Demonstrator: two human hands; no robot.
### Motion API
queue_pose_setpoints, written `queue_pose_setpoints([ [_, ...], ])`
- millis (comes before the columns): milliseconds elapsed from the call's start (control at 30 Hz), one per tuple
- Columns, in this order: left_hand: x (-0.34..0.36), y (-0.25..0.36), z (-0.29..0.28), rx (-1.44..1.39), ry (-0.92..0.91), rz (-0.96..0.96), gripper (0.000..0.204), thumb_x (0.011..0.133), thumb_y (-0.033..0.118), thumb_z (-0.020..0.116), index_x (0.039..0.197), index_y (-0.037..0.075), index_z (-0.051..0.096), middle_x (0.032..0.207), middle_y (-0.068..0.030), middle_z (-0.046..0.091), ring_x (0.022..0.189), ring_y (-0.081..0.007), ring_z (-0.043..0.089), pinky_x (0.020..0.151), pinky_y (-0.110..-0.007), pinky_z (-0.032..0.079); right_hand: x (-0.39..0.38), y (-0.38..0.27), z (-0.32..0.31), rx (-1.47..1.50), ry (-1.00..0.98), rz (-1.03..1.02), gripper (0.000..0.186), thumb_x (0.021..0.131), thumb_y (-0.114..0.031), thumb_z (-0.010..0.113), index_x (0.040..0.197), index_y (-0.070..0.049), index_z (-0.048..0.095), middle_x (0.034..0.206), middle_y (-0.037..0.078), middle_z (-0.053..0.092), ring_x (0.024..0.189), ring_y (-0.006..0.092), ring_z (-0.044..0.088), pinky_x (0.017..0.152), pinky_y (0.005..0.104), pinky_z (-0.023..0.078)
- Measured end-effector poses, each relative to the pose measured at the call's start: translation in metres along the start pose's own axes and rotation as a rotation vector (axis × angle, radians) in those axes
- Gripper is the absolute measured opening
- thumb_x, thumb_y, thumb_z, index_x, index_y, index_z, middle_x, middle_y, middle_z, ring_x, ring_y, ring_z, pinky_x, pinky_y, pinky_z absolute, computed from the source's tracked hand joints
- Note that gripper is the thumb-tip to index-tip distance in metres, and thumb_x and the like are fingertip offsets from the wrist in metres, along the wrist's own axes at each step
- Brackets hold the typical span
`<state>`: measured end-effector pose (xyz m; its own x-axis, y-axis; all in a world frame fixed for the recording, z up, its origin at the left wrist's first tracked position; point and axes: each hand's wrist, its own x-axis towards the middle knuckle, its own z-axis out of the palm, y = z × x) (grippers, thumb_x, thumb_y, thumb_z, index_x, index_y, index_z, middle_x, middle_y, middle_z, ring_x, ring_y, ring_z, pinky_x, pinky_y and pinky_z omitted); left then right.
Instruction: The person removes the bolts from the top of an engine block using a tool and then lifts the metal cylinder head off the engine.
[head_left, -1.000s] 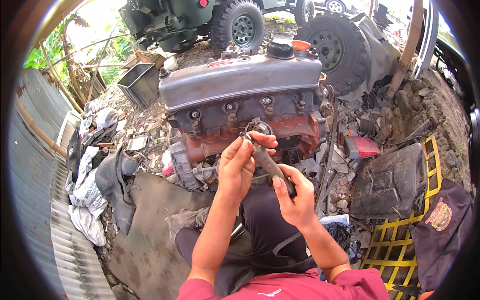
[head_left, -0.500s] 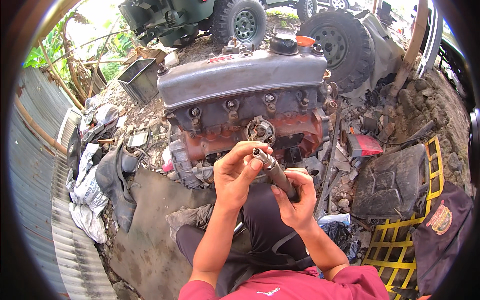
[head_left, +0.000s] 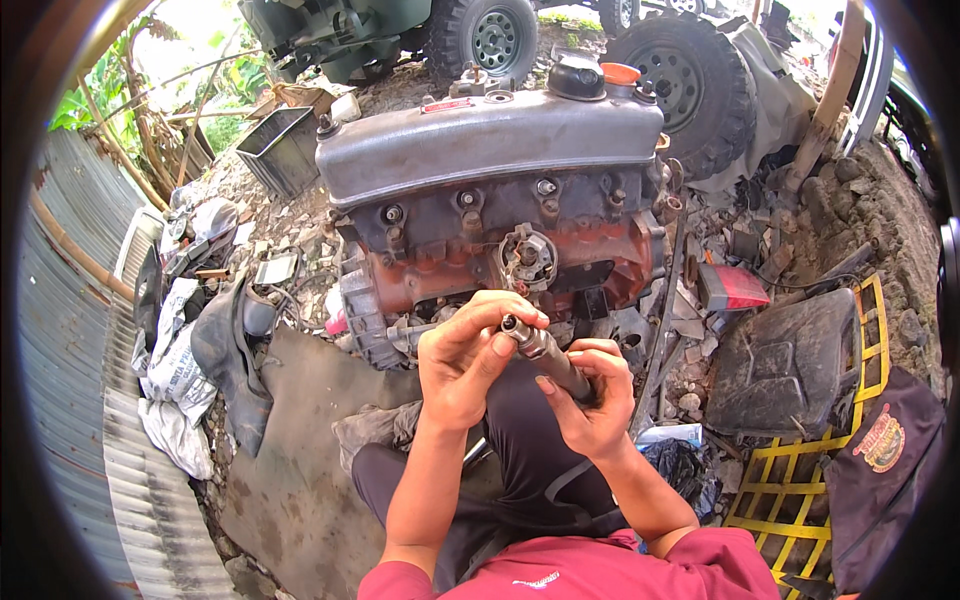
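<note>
Evidently, a metal tube (head_left: 553,362) sits at the frame's centre, its upper end pinched in the left hand (head_left: 460,368), its lower end wrapped by the right hand (head_left: 598,408). It looks stiff, fairly heavy, perhaps slick; its thick middle seems the surest hold.

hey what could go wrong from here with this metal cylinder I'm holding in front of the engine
First, a drop: your left hand and right hand hold the metal cylinder mostly by the fingers, so it might slip onto your leg.

Second, dirt: the round fitting on the side of the engine looks uncovered, and grit from the surrounding rubble could get in.
</note>
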<state>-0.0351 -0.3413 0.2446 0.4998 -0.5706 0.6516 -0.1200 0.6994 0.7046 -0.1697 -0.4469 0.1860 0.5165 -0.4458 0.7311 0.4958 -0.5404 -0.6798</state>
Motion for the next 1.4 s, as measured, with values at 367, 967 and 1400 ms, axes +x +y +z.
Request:
queue_pose_setpoints([
  [367, -0.003, 0.001, 0.001, -0.030, -0.008, -0.046, 0.026, 0.097, 0.008, 0.068, 0.117, -0.009, 0.068, 0.116, -0.0195, 0.066, 0.108, -0.0271, 0.066, 0.094, -0.039, 0.052, -0.003, -0.006, 0.001, 0.252, -0.012, 0.139, 0.045, 0.087, 0.005, 0.077, 0.121, 0.000, 0.048, 0.119, 0.016, 0.052, 0.097, 0.0148, 0.060, 0.082, 0.0287, 0.052],
  [967, -0.011, -0.003, 0.010, 0.005, -0.020, -0.036, 0.029, 0.097, 0.013, 0.070, 0.117, -0.007, 0.069, 0.119, -0.0188, 0.064, 0.113, -0.0265, 0.063, 0.097, -0.040, 0.051, -0.008, -0.003, 0.002, -0.113, 0.115, -0.043, 0.046, 0.084, 0.004, 0.080, 0.117, -0.001, 0.050, 0.112, 0.016, 0.054, 0.089, 0.0155, 0.055, 0.079, 0.0270, 0.049],
  [1400, -0.031, 0.002, 0.008, 0.009, 0.207, 0.067, 0.032, 0.090, 0.011, 0.078, 0.114, -0.007, 0.068, 0.114, -0.0191, 0.065, 0.107, -0.0261, 0.064, 0.093, -0.039, 0.052, 0.008, -0.025, 0.009, -0.280, 0.001, -0.052, 0.041, 0.079, -0.004, 0.085, 0.115, 0.005, 0.070, 0.101, 0.019, 0.070, 0.082, 0.0278, 0.069, 0.073, 0.0361, 0.056],
])
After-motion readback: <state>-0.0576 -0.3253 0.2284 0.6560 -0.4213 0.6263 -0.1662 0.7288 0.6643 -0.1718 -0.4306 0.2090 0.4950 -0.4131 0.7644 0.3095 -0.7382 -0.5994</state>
